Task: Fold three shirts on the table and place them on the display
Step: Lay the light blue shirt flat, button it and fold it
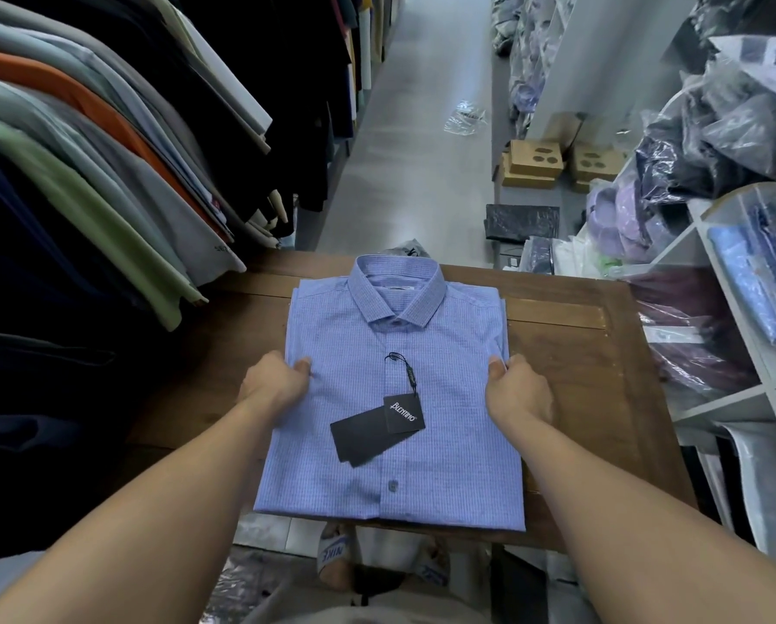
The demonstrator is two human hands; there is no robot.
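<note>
We're seeing left hand [275, 382] and right hand [519, 391] clamping the folded shirt [395, 335] by its sides — table [579, 362] beneath. Fingers are hiding underneath.

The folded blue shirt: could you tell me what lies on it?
Black hang tags lie on the shirt; the left hand and right hand grip its sides. Fingers tucked underneath are hidden.

This is a clothing shop or its stockroom. Hanging garments [84, 173] fill 8 to 11 o'clock, white shelves [728, 405] at 3 o'clock hold shirts in plastic bags [755, 286], cardboard boxes [537, 162] sit on the floor [413, 150] at 1 o'clock, and a black brand tag [379, 427] lies on a folded shirt [449, 452].
</note>
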